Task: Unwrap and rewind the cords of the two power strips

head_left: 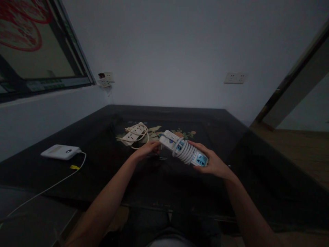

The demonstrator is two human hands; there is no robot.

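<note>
A white power strip (168, 138) with blue socket faces is held tilted above the dark table, its grey-white cord (187, 153) wound in several turns around the middle. My right hand (212, 164) grips its right end, thumb and fingers on opposite edges. Beside the strip's left end, my left hand (151, 148) has its fingers curled closed; a small whitish piece shows at the fingertips, too dim to name. Behind my left hand, a second, cream power strip (134, 133) lies on the table with its cord looped loosely over it.
The black glossy table (180, 192) bears a flower print and meets the wall at the back. At left lies a white power bank (61, 152) with a white cable (51, 187) running off the near edge. Wall sockets (235, 78) are at right, others (105, 79) by the window.
</note>
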